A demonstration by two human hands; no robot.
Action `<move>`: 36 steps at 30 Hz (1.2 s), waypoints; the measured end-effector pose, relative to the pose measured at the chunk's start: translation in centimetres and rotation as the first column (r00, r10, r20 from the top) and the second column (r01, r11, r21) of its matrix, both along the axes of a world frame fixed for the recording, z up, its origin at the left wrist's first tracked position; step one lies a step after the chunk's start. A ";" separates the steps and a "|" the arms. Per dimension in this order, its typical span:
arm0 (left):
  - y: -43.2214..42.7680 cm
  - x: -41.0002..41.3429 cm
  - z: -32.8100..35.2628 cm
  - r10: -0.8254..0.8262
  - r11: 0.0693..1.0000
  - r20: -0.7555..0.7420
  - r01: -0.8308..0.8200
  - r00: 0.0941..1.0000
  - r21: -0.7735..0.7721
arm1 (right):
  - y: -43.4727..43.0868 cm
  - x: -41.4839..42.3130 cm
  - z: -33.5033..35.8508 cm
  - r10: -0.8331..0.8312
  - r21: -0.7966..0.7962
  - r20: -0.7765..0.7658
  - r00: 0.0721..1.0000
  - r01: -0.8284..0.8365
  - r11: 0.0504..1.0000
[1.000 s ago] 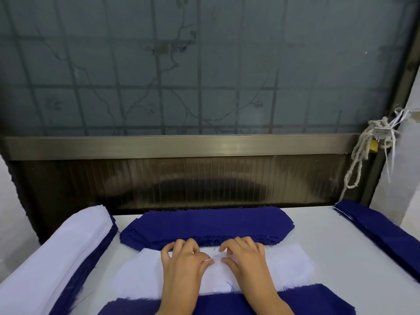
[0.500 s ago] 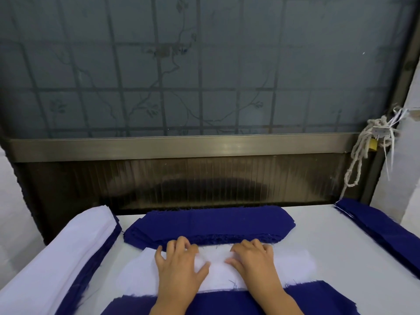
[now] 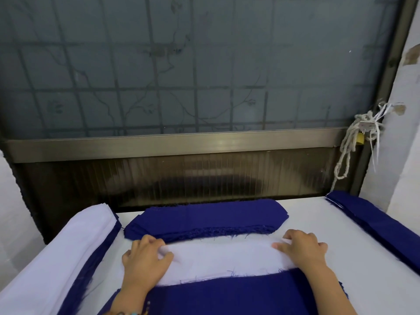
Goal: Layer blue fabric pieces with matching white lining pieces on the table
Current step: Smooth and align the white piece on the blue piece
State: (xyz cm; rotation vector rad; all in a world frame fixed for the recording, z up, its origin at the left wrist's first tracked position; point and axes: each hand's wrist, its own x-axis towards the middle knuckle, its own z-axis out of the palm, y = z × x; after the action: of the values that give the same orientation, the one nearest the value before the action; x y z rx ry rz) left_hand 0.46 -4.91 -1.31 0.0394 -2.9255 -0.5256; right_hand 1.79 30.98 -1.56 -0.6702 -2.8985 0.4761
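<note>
A white table carries a long white-topped stack along its left edge, a blue stack along its right edge and a blue pile at the far edge. At the near edge lies a blue fabric piece, with the white lining piece overlapping its far side. The left hand pinches the lining's left end and the right hand its right end, fingers curled.

Soft, thin, matt cloth, a bit wrinkly: white lining piece. Blue fabric stack at the table's far edge: matt cloth w/ fuzzy, frayed threads on the cut side. Table top: white, smooth, matt. Window bar: brushed metal, a bit shiny. Glass: frosted. Rope: rough, twisted.
</note>
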 end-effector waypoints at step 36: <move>-2.6 11.6 0.4 0.302 0.880 -0.009 -0.275 0.953 0.387 | -0.4 13.4 -1.9 -0.089 -0.311 -0.369 0.925 -0.033 0.950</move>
State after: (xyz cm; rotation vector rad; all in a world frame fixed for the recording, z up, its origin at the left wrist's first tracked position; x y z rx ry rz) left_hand 12.03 -7.47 -0.94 0.4889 -2.6336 -1.0089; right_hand 15.23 30.61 -3.43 -0.5783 -2.4664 0.9594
